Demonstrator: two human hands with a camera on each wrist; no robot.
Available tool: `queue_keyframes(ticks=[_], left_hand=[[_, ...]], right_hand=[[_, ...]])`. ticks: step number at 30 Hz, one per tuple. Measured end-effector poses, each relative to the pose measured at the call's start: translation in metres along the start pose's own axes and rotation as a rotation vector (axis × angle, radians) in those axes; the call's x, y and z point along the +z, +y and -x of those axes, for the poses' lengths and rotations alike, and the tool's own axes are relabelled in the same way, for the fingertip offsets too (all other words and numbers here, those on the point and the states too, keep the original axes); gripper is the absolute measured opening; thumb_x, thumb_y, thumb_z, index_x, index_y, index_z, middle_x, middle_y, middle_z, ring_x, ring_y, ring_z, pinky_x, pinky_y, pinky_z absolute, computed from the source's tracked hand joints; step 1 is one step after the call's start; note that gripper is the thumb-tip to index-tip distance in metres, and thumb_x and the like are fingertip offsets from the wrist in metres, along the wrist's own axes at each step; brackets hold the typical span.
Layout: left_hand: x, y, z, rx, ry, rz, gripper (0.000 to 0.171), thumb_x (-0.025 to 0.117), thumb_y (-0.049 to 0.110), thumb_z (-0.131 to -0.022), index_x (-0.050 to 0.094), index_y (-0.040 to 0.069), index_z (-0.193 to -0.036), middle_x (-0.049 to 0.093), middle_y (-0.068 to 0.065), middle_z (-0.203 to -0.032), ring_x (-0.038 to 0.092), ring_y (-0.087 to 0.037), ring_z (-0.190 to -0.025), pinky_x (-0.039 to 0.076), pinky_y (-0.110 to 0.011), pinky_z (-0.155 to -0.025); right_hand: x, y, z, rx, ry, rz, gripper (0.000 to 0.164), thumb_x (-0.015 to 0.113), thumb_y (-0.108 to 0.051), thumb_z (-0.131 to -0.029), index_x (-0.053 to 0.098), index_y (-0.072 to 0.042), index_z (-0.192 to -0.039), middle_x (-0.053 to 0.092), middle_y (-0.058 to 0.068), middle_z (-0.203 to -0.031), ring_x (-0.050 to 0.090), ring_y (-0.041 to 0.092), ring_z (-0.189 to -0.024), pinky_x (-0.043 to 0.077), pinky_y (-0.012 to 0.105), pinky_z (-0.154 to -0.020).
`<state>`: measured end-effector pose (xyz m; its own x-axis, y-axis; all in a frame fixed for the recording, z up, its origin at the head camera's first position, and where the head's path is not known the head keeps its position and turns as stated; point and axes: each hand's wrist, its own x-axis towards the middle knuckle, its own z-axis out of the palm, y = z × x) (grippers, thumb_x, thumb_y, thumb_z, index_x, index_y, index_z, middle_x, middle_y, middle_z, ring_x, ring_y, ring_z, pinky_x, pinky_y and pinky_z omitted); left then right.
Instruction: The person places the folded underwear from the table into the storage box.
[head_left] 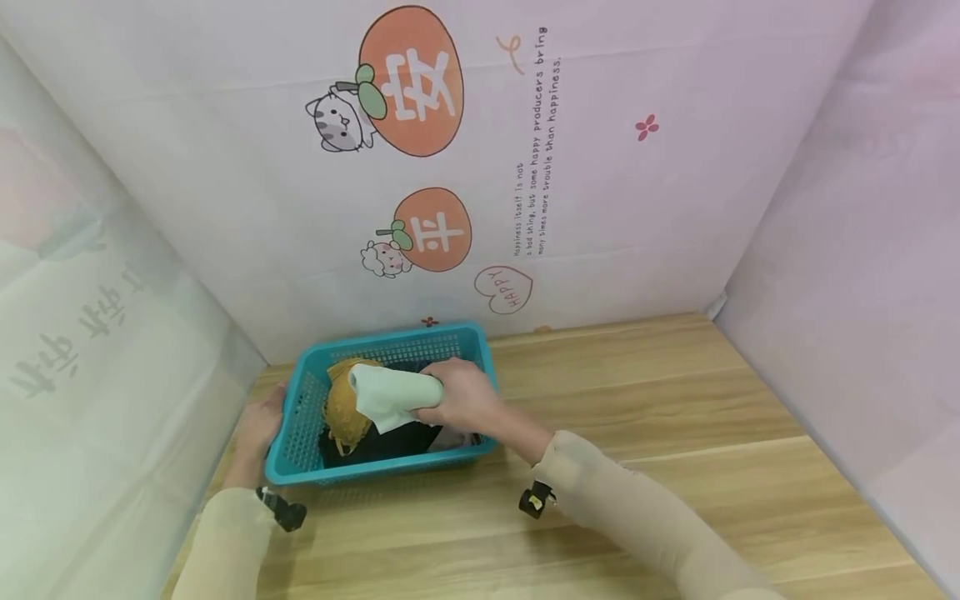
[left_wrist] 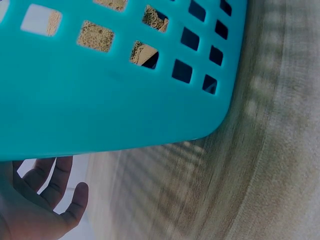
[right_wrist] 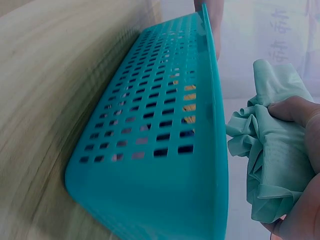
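My right hand (head_left: 468, 396) grips a rolled, pale mint-green cloth (head_left: 397, 393) over a turquoise plastic basket (head_left: 375, 473). In the right wrist view the thumb presses on top of the soft bundle (right_wrist: 282, 150), whose loose, frilly edges hang out at one side. My left hand (head_left: 261, 421) touches the outside of the basket's left end. Its fingers (left_wrist: 57, 182) are spread and slightly bent in the left wrist view, some tips hidden behind the basket corner. Inside the basket lie a mustard lacy garment (head_left: 343, 412) and black cloth (head_left: 390, 444).
The basket sits on a wood-grain table (head_left: 622, 400), close to the printed back wall (head_left: 600, 250). Pale side walls (head_left: 112, 292) enclose the table on the left and right. Each wrist carries a small black camera (head_left: 536, 500).
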<state>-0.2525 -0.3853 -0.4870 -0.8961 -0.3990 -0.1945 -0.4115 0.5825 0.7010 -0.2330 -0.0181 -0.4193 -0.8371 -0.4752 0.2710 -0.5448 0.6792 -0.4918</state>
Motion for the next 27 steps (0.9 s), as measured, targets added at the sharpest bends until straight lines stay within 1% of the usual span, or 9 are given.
queue_keyframes(ticks=[3, 5, 7, 9, 12, 16, 19, 22, 27], left_hand=[[0.001, 0.0, -0.001, 0.006, 0.008, 0.008, 0.096, 0.017, 0.074, -0.097, 0.052, -0.005, -0.137, 0.058, -0.029, -0.121, 0.059, -0.036, -0.098, 0.045, -0.035, -0.071], [0.001, 0.0, -0.002, 0.016, 0.012, 0.008, 0.095, 0.017, 0.074, -0.097, 0.053, -0.005, -0.136, 0.058, -0.029, -0.12, 0.059, -0.035, -0.098, 0.045, -0.035, -0.07], [0.001, 0.0, -0.001, 0.008, 0.007, 0.018, 0.096, 0.017, 0.074, -0.097, 0.052, -0.005, -0.138, 0.057, -0.028, -0.121, 0.058, -0.036, -0.099, 0.045, -0.036, -0.072], [0.001, 0.0, -0.001, 0.002, 0.003, 0.014, 0.095, 0.016, 0.074, -0.097, 0.05, -0.005, -0.14, 0.056, -0.029, -0.124, 0.057, -0.038, -0.103, 0.047, -0.04, -0.076], [0.0, 0.001, 0.0, 0.008, -0.008, 0.002, 0.092, 0.016, 0.07, -0.099, 0.047, -0.005, -0.142, 0.054, -0.033, -0.133, 0.057, -0.045, -0.112, 0.049, -0.05, -0.085], [-0.001, 0.003, 0.0, 0.012, -0.016, -0.006, 0.088, 0.017, 0.066, -0.101, 0.045, -0.006, -0.143, 0.052, -0.035, -0.137, 0.057, -0.047, -0.115, 0.05, -0.054, -0.09], [-0.002, 0.002, -0.002, 0.017, -0.021, -0.023, 0.09, 0.015, 0.067, -0.101, 0.044, -0.006, -0.144, 0.05, -0.036, -0.14, 0.054, -0.051, -0.121, 0.048, -0.059, -0.096], [-0.003, 0.002, -0.004, 0.041, -0.026, -0.06, 0.09, 0.013, 0.066, -0.101, 0.042, -0.006, -0.145, 0.042, -0.037, -0.145, 0.045, -0.055, -0.132, 0.041, -0.063, -0.107], [-0.005, 0.002, -0.006, 0.06, -0.032, -0.087, 0.089, 0.012, 0.065, -0.101, 0.042, -0.006, -0.145, 0.039, -0.038, -0.147, 0.041, -0.056, -0.134, 0.039, -0.063, -0.109]], right_hand=[[0.004, -0.005, -0.002, -0.028, 0.014, 0.024, 0.045, 0.083, -0.042, -0.079, 0.071, -0.019, -0.115, 0.075, -0.003, -0.108, 0.066, 0.016, -0.096, 0.055, 0.038, -0.085], [0.008, -0.008, -0.004, -0.038, 0.022, 0.044, 0.046, 0.083, -0.043, -0.078, 0.071, -0.019, -0.115, 0.075, -0.003, -0.107, 0.067, 0.016, -0.095, 0.054, 0.04, -0.086], [0.012, -0.01, -0.006, -0.043, 0.023, 0.06, 0.047, 0.083, -0.044, -0.078, 0.071, -0.019, -0.116, 0.075, -0.003, -0.107, 0.066, 0.015, -0.094, 0.053, 0.04, -0.086], [0.016, -0.013, -0.007, -0.046, 0.019, 0.061, 0.048, 0.083, -0.044, -0.078, 0.07, -0.019, -0.117, 0.075, -0.003, -0.107, 0.066, 0.015, -0.094, 0.053, 0.039, -0.085], [0.021, -0.018, -0.009, -0.057, 0.007, 0.075, 0.049, 0.082, -0.045, -0.079, 0.07, -0.019, -0.118, 0.075, -0.004, -0.107, 0.065, 0.014, -0.093, 0.054, 0.034, -0.083], [0.027, -0.024, -0.013, -0.078, 0.003, 0.113, 0.049, 0.08, -0.046, -0.08, 0.07, -0.019, -0.119, 0.075, -0.004, -0.105, 0.065, 0.014, -0.089, 0.055, 0.031, -0.08], [0.032, -0.03, -0.015, -0.084, 0.005, 0.137, 0.047, 0.08, -0.046, -0.08, 0.07, -0.02, -0.118, 0.075, -0.005, -0.104, 0.064, 0.014, -0.087, 0.054, 0.03, -0.078], [0.038, -0.035, -0.019, -0.083, 0.008, 0.182, 0.047, 0.079, -0.049, -0.08, 0.07, -0.022, -0.117, 0.075, -0.006, -0.103, 0.064, 0.013, -0.087, 0.053, 0.031, -0.077], [0.049, -0.043, -0.023, -0.064, 0.005, 0.236, 0.047, 0.079, -0.051, -0.08, 0.07, -0.025, -0.117, 0.074, -0.007, -0.104, 0.064, 0.014, -0.089, 0.052, 0.036, -0.083]])
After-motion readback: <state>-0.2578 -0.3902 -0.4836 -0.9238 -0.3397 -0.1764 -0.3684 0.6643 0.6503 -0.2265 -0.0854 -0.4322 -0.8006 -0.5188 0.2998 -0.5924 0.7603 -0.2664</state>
